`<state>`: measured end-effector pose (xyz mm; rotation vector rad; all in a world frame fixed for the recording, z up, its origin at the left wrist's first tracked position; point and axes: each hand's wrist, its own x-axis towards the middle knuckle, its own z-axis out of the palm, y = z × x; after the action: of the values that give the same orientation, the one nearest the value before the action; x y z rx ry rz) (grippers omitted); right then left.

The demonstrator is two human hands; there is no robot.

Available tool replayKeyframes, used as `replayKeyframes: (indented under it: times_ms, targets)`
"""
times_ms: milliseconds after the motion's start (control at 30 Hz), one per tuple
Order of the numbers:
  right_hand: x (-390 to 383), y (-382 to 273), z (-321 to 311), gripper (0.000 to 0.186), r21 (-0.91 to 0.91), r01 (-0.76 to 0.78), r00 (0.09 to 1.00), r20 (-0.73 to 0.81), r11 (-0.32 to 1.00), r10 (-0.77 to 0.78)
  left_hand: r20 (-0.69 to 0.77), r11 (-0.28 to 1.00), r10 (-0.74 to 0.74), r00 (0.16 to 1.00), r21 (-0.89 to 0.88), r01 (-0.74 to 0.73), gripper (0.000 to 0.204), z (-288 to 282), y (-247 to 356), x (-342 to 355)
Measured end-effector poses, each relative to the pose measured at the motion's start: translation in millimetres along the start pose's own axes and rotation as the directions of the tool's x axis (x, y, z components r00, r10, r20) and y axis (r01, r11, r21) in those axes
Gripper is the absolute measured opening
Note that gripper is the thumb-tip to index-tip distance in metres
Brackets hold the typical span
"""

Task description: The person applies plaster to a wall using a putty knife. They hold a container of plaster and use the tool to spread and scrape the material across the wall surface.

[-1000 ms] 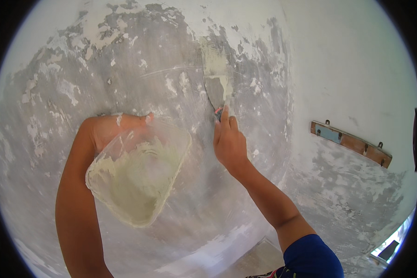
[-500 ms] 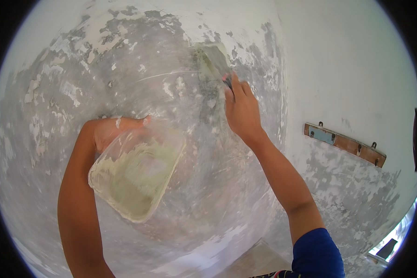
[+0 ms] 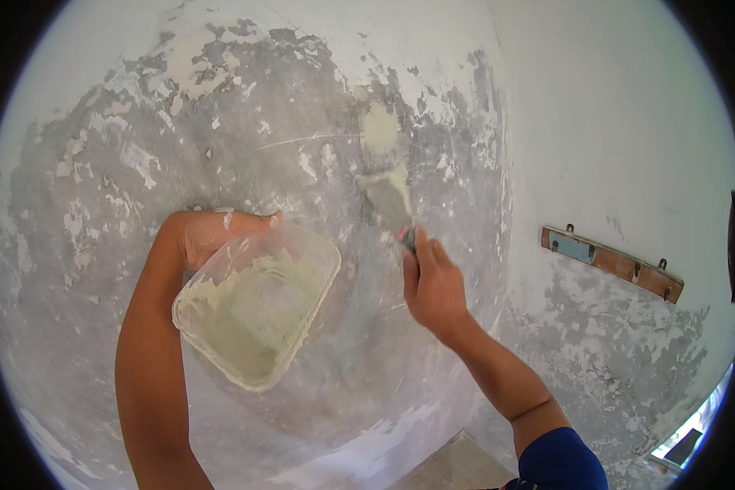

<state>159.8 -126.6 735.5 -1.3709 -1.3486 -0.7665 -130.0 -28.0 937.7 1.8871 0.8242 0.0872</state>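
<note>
My left hand (image 3: 220, 235) grips the far side of a clear plastic tub (image 3: 325, 282), its fingers partly hidden behind the wall of the tub. Pale greenish-cream putty (image 3: 261, 314) coats the inside and lies smeared up to the rim. My right hand (image 3: 438, 286) is closed round the dark handle of a putty knife (image 3: 387, 201). The wide blade lies at the patchy grey wall (image 3: 302, 188), with putty along its upper and right edges. Just above the blade a fresh pale patch of putty (image 3: 380, 126) shows on the wall.
A wooden hook rack (image 3: 612, 263) is fixed to the white side wall (image 3: 612, 122) on the right. The wall corner runs down between it and my right hand. Below, a bit of floor (image 3: 457, 465) shows, and a bright opening (image 3: 694, 433) at the lower right.
My right hand has drawn the putty knife down the wall, and a pale putty patch now shows above it. The tub stays in my left hand, slightly further right in view.
</note>
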Motion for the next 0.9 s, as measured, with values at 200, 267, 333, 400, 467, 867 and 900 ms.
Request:
replayKeyframes:
  times_ms: [200, 267, 333, 400, 467, 867, 900]
  targets:
    - [108, 4, 2, 0.043, 0.076, 0.024, 0.971, -0.238, 0.997, -0.005, -0.077, 0.997, -0.072, 0.994, 0.001, 0.072, 0.069, -3, -3, -7]
    - [127, 18, 7, 0.046, -0.007, -0.038, 0.976, -0.213, 0.999, 0.036, 0.034, 1.0, -0.02, 0.999, 0.006, 0.02, 0.07, -3, 0, 11]
    - [121, 7, 23, 0.049, 0.018, -0.129, 0.977, -0.168, 0.991, 0.13, 0.003, 1.0, -0.025, 1.0, 0.004, 0.025, 0.07, 1, 2, 0]
    - [99, -2, 42, 0.051, 0.024, -0.177, 0.976, -0.127, 0.984, 0.179, -0.043, 1.0, -0.02, 0.999, 0.016, 0.02, 0.071, 1, 0, -8]
    - [52, -3, 60, 0.052, 0.013, -0.177, 0.981, -0.077, 0.984, 0.178, -0.098, 0.999, -0.02, 0.995, 0.045, 0.025, 0.071, 1, -3, -8]
    - [62, 4, -2, 0.045, 0.098, 0.064, 0.972, -0.23, 0.993, -0.04, 0.084, 1.0, 0.012, 0.996, 0.013, -0.013, 0.065, -2, -2, -5]
    - [82, 4, -7, 0.045, 0.094, 0.076, 0.971, -0.235, 0.993, -0.051, 0.084, 1.0, 0.009, 0.996, 0.0, -0.009, 0.065, -3, -1, -1]
